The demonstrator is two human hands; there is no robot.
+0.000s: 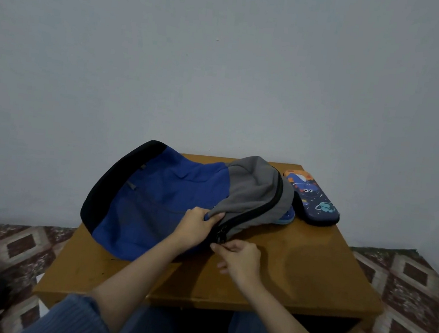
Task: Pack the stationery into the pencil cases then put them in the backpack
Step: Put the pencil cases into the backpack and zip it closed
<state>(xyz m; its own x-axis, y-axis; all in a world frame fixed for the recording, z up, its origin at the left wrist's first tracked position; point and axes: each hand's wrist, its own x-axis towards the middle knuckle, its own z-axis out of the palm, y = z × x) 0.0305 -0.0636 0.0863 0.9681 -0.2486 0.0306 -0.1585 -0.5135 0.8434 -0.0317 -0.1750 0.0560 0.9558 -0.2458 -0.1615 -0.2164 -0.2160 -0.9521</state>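
One blue-and-grey backpack, left fingers gripping its grey flap, right fingers pinching the zipper pull

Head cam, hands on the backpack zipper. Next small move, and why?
Probably: right hand draws the zipper pull it pinches along the track, while the left hand, gripping the backpack by its grey fabric, holds it taut. The zipper looks closed and the space-print pencil case lies outside on the table, so it likely needs opening first.
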